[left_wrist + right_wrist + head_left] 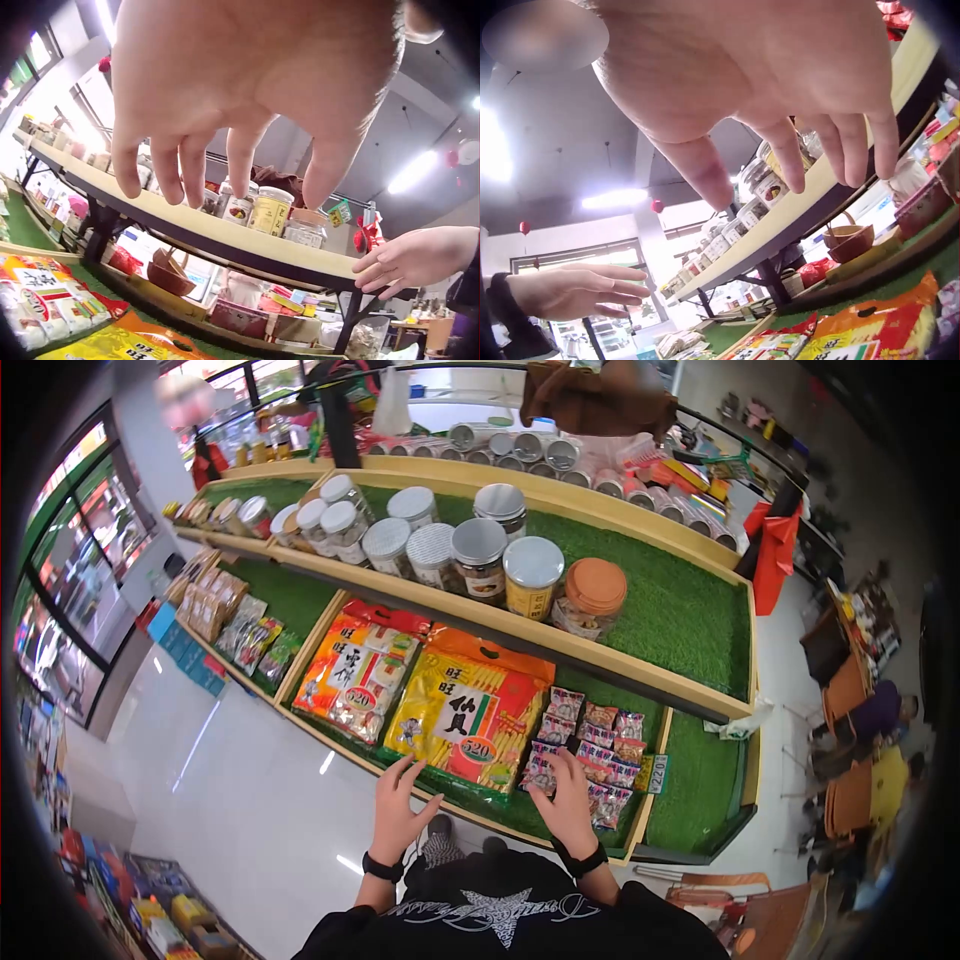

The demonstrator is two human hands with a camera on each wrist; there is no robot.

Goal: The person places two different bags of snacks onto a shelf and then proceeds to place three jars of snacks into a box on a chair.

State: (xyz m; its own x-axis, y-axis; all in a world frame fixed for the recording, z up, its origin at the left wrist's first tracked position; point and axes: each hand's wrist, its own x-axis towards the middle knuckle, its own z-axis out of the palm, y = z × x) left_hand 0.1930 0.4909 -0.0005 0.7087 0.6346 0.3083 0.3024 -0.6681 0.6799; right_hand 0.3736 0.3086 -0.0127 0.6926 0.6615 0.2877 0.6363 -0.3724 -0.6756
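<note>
In the head view, my left hand (400,812) hovers at the front edge of the lower shelf, fingers spread and holding nothing. A large yellow-and-red snack bag (435,705) lies just beyond it, with an orange-and-white snack bag (345,672) to its left. My right hand (566,802), also spread with nothing in it, overlaps the near side of a group of small pink-and-white packets (598,768). Both wrist views show loosely extended fingers; the right wrist view also shows the yellow bag's orange top (870,309) below the hand.
Lidded jars (480,550) stand in rows on the upper green shelf, ending with an orange-lidded jar (592,595). Brown packets (212,598) lie at the far left. A wooden rim (480,822) borders the lower shelf. People sit near chairs at the right.
</note>
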